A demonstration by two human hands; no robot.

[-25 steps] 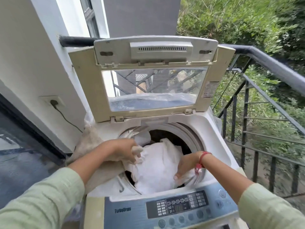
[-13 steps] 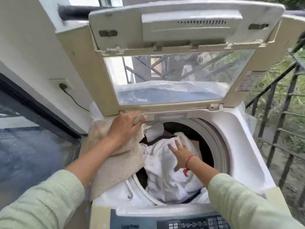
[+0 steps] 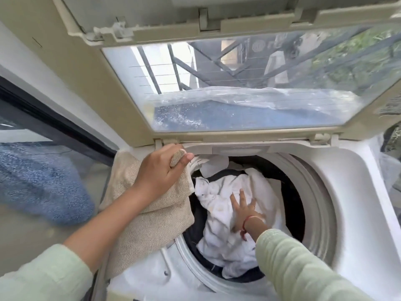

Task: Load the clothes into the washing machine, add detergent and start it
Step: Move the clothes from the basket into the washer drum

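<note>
My left hand (image 3: 160,170) is curled tight around a fold of the beige cloth (image 3: 152,220), which hangs over the left rim of the washing machine (image 3: 347,192) below its raised lid (image 3: 249,88). My right hand (image 3: 243,209) lies flat with fingers spread, pressing on the white clothes (image 3: 219,205) piled inside the drum.
</note>
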